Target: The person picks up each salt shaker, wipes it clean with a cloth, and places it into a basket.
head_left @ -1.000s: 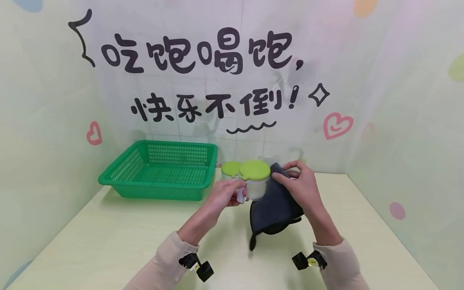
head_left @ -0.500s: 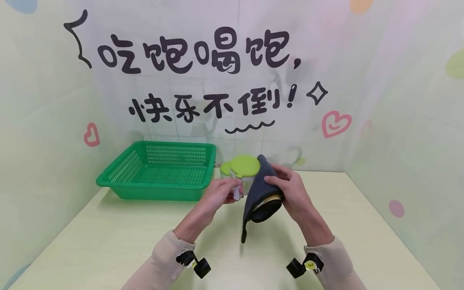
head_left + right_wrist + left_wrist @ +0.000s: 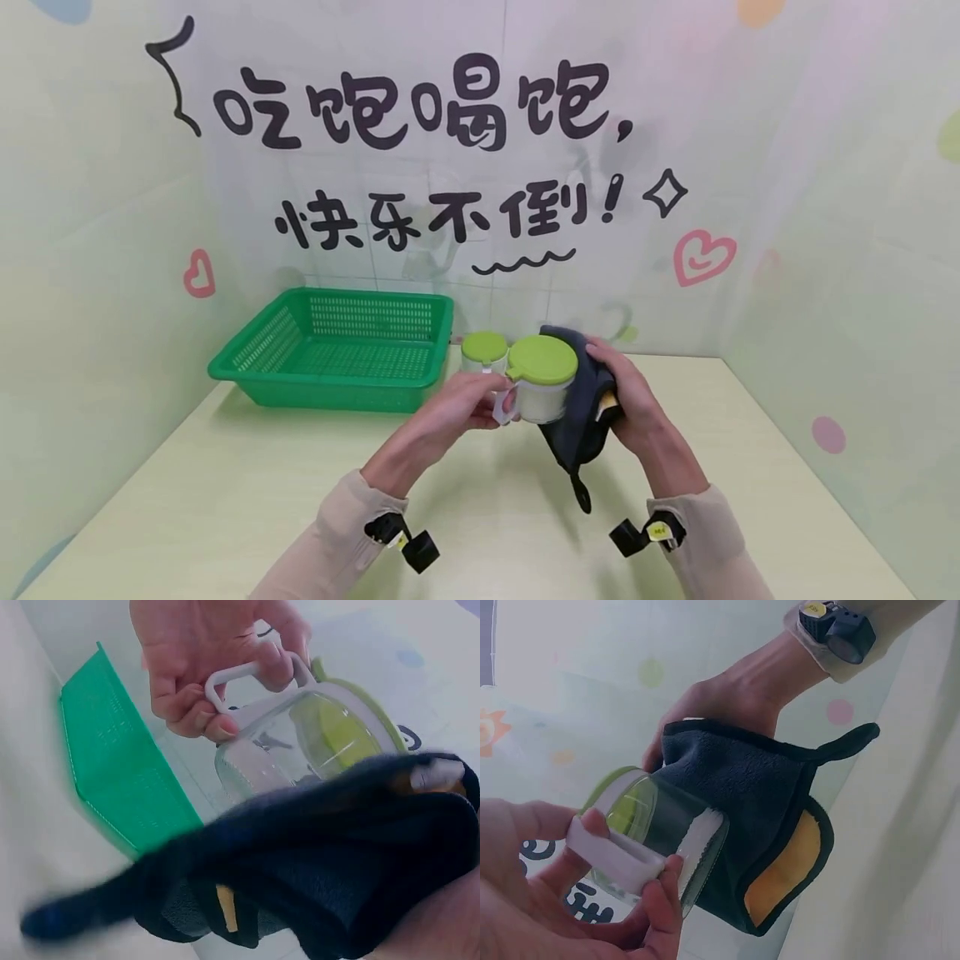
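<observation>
My left hand [image 3: 468, 400] grips the white handle [image 3: 615, 859] of a clear seasoning jar [image 3: 542, 400] with a green lid [image 3: 543, 358]. White granular contents show inside, heaped toward the base. From the other side my right hand [image 3: 637, 400] holds a dark blue-grey cloth [image 3: 727, 769] with black edging, a hanging loop and a yellow-orange underside. The cloth lies against the jar's right side, and some of my right fingers are hidden behind it. A second, smaller green-lidded jar [image 3: 484, 348] stands on the table behind the held one.
At the back left of the pale table [image 3: 247, 492] sits a green plastic basket [image 3: 330, 396] with slotted walls. A printed wall sheet [image 3: 420, 292] closes off the back, with side walls to left and right.
The cloth has turned and folded in my right hand, its loop swinging rightward. The held jar moved left, then back right, uncovering more of the smaller jar behind.
</observation>
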`<state>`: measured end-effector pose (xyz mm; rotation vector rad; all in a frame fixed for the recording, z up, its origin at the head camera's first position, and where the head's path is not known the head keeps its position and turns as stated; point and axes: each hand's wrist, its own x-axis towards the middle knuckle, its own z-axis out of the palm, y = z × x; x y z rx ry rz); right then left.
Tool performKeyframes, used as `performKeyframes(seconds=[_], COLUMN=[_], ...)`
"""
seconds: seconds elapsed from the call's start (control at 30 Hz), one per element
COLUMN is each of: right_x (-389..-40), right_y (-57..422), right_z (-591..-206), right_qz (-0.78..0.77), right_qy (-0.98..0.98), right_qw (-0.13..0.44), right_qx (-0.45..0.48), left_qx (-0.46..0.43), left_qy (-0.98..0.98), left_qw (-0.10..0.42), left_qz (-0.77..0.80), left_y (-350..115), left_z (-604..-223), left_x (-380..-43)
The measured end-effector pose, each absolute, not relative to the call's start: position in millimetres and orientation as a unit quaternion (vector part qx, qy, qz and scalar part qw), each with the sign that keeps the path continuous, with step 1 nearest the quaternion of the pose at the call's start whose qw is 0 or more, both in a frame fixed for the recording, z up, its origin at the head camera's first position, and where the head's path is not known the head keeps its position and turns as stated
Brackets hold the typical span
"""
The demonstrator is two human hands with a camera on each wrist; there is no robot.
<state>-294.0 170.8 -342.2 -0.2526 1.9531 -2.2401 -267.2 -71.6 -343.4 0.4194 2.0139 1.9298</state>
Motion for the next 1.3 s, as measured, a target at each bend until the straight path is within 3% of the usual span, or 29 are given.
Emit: performKeyframes(seconds=[0.23, 0.47, 0.67, 0.9, 1.13, 1.2, 1.3], right_x=[-284.6, -283.2, -295.9, -297.1, -295.1, -294.7, -296.7], right_y=[156.8, 150.9, 162.5, 176.2, 170.6, 169.7, 179.5], right_z=[-332.8, -336.7, -351.1, -358.9, -349.3, -345.8, -346.4], right_qz=[-0.703, -0.720, -0.744, -0.700, -0.669, -0.670, -0.660], right_qy=[0.702, 0.678, 0.651, 0.696, 0.617, 0.597, 0.649], right_qw=[0.074, 0.091, 0.101, 0.124, 0.212, 0.229, 0.199], right_qx=[-0.091, -0.119, -0.113, -0.099, -0.356, -0.376, -0.321], left_qx=[0.091, 0.147, 0.200, 0.229, 0.226, 0.227, 0.210], left_qy=[0.670, 0.718, 0.724, 0.681, 0.589, 0.580, 0.581], left_qw=[0.127, 0.118, 0.178, 0.293, 0.374, 0.377, 0.362], left_qz=[0.726, 0.670, 0.636, 0.632, 0.680, 0.686, 0.698], left_y=[-70.0, -75.5, -82.2, -85.3, -78.6, -77.3, -78.0], left_z=[-351.3, -349.8, -348.7, -346.8, -350.6, -350.7, -350.1], left_x=[-273.8, -273.8, -273.5, -272.5, -272.0, -272.2, -273.0])
